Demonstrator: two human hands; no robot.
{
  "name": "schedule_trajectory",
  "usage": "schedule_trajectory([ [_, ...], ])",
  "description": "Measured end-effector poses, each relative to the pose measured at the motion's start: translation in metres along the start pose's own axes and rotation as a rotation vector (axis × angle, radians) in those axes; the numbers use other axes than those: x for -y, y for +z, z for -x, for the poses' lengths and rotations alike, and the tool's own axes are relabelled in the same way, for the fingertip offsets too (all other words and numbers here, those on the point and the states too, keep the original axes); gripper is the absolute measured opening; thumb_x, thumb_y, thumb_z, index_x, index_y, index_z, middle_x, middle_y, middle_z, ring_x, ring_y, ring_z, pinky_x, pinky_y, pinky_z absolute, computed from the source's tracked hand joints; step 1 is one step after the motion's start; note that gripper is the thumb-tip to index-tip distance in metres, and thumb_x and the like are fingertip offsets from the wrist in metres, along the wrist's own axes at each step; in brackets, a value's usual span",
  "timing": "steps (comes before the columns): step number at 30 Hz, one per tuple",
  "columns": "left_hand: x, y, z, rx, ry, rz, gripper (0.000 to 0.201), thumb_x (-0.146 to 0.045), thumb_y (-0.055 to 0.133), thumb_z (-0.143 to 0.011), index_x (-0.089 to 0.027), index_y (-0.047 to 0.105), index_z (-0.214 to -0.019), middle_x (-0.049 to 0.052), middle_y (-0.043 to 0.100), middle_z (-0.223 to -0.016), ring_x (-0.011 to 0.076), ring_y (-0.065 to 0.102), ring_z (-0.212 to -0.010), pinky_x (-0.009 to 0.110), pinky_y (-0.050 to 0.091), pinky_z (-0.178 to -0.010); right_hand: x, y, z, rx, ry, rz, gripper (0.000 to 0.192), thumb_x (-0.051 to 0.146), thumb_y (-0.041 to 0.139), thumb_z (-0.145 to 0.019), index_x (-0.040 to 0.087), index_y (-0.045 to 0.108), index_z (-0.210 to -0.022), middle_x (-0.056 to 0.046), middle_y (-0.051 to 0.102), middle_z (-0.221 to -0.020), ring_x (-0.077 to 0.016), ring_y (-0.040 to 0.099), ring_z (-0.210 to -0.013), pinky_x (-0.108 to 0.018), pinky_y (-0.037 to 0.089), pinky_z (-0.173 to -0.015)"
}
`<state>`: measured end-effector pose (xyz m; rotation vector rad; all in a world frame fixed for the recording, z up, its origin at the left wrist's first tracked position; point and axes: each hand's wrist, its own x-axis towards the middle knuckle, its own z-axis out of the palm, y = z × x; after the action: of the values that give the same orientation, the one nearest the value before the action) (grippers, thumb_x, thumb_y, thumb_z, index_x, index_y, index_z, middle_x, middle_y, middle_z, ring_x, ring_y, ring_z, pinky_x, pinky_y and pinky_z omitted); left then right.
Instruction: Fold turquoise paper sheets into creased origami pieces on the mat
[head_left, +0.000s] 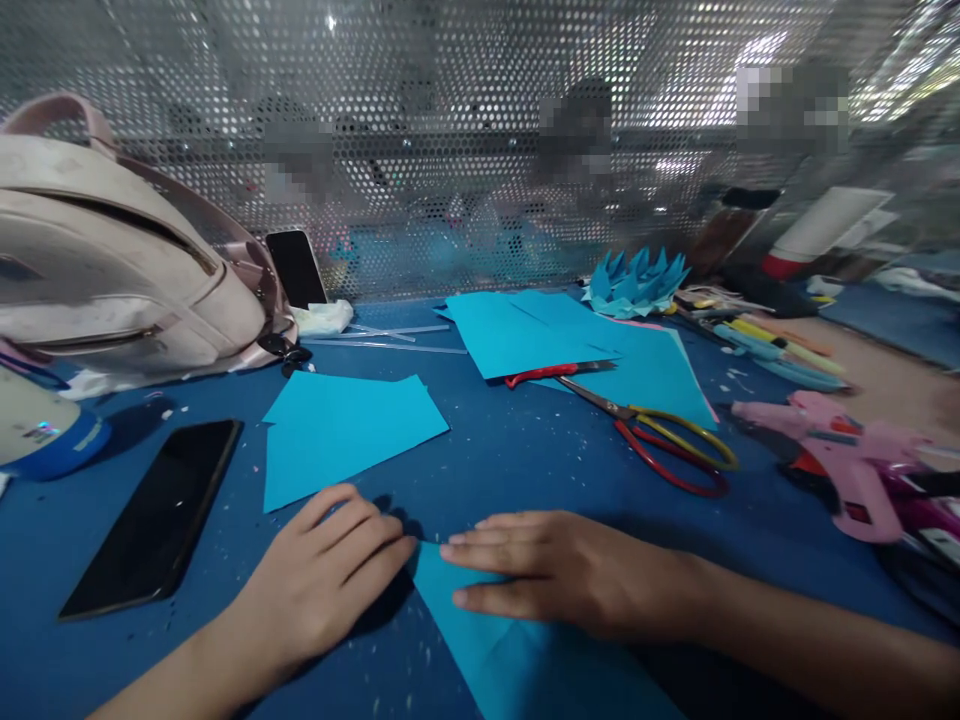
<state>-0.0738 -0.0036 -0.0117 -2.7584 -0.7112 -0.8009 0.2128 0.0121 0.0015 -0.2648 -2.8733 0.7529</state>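
Perforated metal screening backs a dark blue worktable (510, 450) strewn with craft supplies, where a person presses a sheet of cyan paper (517, 650) flat at the near edge. The left hand (330, 570), fingers loosely curled and gripping nothing, rests its fingertips at the sheet's upper corner; the right hand (562, 570) lies flat and open across the paper, fingers extended leftward, pinning rather than grasping it. The work appears to be at the folding stage, with a crease being set; a clean fold would likely call for steady pressure run along the edge. Beyond the hands lie another cyan sheet (337, 430), a stack of cyan sheets (525, 330) and red-and-yellow-handled scissors (660, 440). A black phone (154, 520) sits near left, a pale backpack (112, 270) far left, a pink glue gun (847, 460) to the right, and a folded blue paper flower (634, 280) at the far side.
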Motion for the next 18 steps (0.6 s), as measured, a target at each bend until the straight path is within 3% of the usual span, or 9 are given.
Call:
schedule_trajectory([
  [6, -0.024, 0.004, 0.001, 0.105, 0.027, -0.062, 0.040, -0.011, 0.028, -0.100, -0.008, 0.062, -0.120, 0.011, 0.066, -0.124, 0.0224, 0.057, -0.117, 0.039, 0.042, -0.103, 0.000, -0.001, -0.003, 0.012, -0.007, -0.006, 0.040, 0.012, 0.027, -0.101, 0.013, 0.043, -0.138, -0.015, 0.040, -0.148, -0.0160, 0.027, -0.142, -0.041, 0.027, -0.115],
  [9, -0.041, 0.003, 0.005, 0.179, -0.026, -0.161, 0.040, -0.011, 0.033, -0.096, -0.006, 0.058, -0.126, 0.014, 0.061, -0.132, 0.0240, 0.054, -0.123, 0.033, 0.049, -0.097, 0.001, -0.003, -0.005, -0.002, -0.025, -0.027, 0.041, 0.013, 0.027, -0.101, 0.015, 0.041, -0.140, -0.014, 0.044, -0.145, -0.0157, 0.029, -0.141, -0.041, 0.028, -0.115],
  [13, -0.055, -0.001, 0.011, 0.192, -0.030, -0.234, 0.044, -0.026, 0.038, -0.099, -0.004, 0.050, -0.134, 0.017, 0.054, -0.138, 0.0268, 0.045, -0.132, 0.034, 0.046, -0.104, 0.000, 0.000, -0.006, -0.009, -0.016, 0.001, 0.039, 0.015, 0.035, -0.100, 0.012, 0.042, -0.138, -0.016, 0.046, -0.144, -0.0185, 0.032, -0.139, -0.042, 0.030, -0.114],
  [18, -0.054, 0.000, 0.008, 0.120, 0.181, -0.150, 0.032, -0.024, 0.044, -0.100, -0.018, 0.057, -0.129, 0.000, 0.059, -0.135, 0.0153, 0.047, -0.131, 0.021, 0.043, -0.106, -0.001, 0.005, -0.006, -0.035, -0.001, 0.044, 0.041, 0.014, 0.038, -0.098, 0.009, 0.043, -0.138, -0.018, 0.044, -0.144, -0.0210, 0.035, -0.138, -0.044, 0.035, -0.111],
])
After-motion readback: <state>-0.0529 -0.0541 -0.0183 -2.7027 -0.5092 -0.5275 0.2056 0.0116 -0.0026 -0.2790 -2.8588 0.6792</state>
